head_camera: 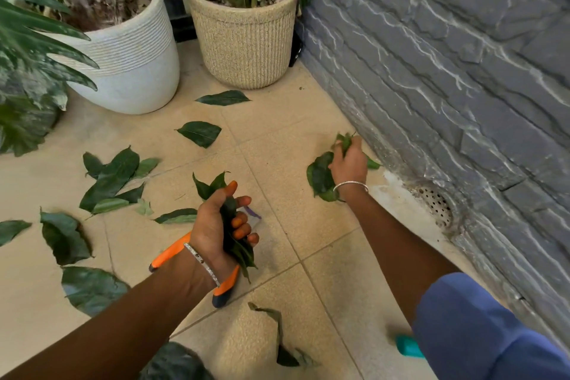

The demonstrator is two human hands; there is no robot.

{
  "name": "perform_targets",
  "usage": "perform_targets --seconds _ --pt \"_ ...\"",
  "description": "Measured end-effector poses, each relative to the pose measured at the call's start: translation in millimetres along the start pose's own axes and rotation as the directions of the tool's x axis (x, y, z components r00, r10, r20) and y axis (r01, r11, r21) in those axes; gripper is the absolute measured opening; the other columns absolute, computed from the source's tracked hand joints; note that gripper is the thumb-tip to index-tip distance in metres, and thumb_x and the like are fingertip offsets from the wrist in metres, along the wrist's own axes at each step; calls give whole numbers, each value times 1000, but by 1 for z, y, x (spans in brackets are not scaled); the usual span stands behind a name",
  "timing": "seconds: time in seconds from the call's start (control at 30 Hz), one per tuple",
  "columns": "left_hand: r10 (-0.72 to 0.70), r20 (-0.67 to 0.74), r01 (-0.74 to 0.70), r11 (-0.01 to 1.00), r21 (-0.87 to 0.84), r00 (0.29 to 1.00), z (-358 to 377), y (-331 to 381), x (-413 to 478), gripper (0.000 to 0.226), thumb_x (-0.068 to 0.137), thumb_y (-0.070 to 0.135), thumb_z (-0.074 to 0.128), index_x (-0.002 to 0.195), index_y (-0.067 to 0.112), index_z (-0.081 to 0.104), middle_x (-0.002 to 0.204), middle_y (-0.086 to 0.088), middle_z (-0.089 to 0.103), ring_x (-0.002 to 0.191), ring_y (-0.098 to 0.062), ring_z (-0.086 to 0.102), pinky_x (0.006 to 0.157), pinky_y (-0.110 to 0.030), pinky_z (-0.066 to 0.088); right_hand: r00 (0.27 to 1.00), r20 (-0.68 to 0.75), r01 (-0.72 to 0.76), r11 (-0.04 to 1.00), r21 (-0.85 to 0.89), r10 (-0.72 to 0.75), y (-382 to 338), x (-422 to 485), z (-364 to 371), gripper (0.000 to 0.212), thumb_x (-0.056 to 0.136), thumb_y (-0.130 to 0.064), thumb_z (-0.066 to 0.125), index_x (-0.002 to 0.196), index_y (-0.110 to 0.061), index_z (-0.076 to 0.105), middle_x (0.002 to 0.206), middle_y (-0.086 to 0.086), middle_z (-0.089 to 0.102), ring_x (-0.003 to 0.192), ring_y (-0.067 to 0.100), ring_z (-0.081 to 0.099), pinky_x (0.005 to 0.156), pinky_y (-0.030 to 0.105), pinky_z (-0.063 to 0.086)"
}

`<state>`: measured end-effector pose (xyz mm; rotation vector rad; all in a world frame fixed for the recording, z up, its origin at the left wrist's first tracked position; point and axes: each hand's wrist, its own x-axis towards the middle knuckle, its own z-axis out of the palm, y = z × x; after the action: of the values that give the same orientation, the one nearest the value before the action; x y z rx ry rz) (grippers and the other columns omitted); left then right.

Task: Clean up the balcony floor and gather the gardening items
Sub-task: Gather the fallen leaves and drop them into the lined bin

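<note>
Two handfuls: your left hand [222, 225] grips a leaf bunch [242, 251] above the orange shears [168, 251], your right hand [350, 163] clutches a leaf clump [320, 179] by the wall [447, 71]; add loose leaves [114, 176] from the floor [308, 120] without loosening either grip.

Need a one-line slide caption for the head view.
Left hand grips a leaf bunch; right hand grabs floor leaves beside the stone wall.

Beige floor tiles [308, 120] meet a grey rough-stone wall [447, 55], a perforated drain [433, 202] at its foot.
</note>
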<state>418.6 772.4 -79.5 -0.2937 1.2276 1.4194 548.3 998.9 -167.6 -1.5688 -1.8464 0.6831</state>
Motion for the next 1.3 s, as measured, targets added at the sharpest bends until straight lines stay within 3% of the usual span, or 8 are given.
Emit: perform_targets --seconds 0.17,0.37,0.53,0.7,0.83,0.93,1.17,1.3 --pt "-6 17 7 1000 -21 1000 4 -6 2 32 90 42 58 88 10 61 54 2 29 40 -12 29 44 -23 35 978 -99 -183 983 25 185 10 2 -24 28 96 -17 56 116 -4 42 100 20 65 90 38 64 75 39 48" --pt "3 29 -2 1000 -8 1000 9 -6 0 30 90 41 58 89 11 60 53 2 29 39 -12 29 43 -23 35 931 284 -194 970 -146 229 19 -1 -13 81 65 -63 78 121 -16 43 106 6 65 94 29 63 88 42 53" --pt "-14 21 15 999 -43 1000 12 -11 0 30 91 40 57 86 11 59 52 2 29 41 -12 27 45 -23 33 893 423 -45 966 -255 154 18 0 -2 44 86 -41 69 120 -15 58 110 12 66 102 33 63 83 33 49" --pt "-11 20 12 1000 -22 1000 17 -22 1 28 90 39 59 83 11 58 51 2 29 40 -12 27 46 -22 31 929 267 -308 935 178 255 8 -4 -20 16 88 -21 64 97 -7 66 91 10 67 86 26 63 79 35 52" --pt "-4 15 3 999 41 1000 20 -26 4 24 90 35 61 84 12 57 50 2 28 38 -12 26 47 -23 29 821 369 -567 555 608 435 2 -8 -43 12 83 0 54 92 -4 61 78 15 70 65 28 67 67 36 56" --pt "46 -22 -42 986 160 999 22 -28 15 16 91 25 64 83 14 56 51 3 29 39 -11 25 44 -23 30 794 409 -598 460 656 450 2 -13 -52 32 80 10 40 107 -1 53 68 14 67 46 22 59 48 27 48" --pt "385 -25 -273 698 662 923 45 -30 73 27 89 23 70 111 7 64 74 -2 53 61 -19 50 50 -27 46 761 428 -639 445 628 487 23 -27 -96 10 83 1 48 82 -9 46 53 3 49 31 11 34 31 16 21" --pt "434 50 -287 501 816 900 70 -33 108 42 88 37 71 115 9 58 104 -13 64 96 -34 63 83 -44 56 815 414 -579 528 621 406 33 -43 -134 12 89 -4 56 80 -12 54 56 -2 45 40 10 33 33 21 23"
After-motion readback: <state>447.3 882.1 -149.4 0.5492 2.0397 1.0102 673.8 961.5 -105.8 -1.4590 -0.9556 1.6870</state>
